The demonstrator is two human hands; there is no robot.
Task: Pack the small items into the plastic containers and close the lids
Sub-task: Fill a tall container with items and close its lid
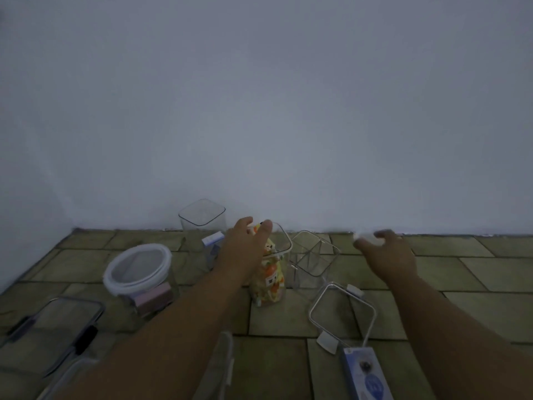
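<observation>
A tall clear container (271, 281) stands in the middle of the tiled floor, filled with small yellow, orange and white items. My left hand (245, 246) is over its open top, thumb and fingers pinched on a small yellow and orange item (256, 228). My right hand (386, 255) hovers to the right near the wall, its fingers curled around a small white object (367, 241). Right beside the filled one stands an empty clear container (313, 259). A clear square lid (343, 313) with white clips lies flat in front of it.
A round jar with a white-rimmed lid (138, 272) holds pinkish blocks at left. An empty square container (203, 220) stands by the wall. A dark-clipped lid (52, 333) lies at far left, and a blue and white packet (367, 373) at the bottom right.
</observation>
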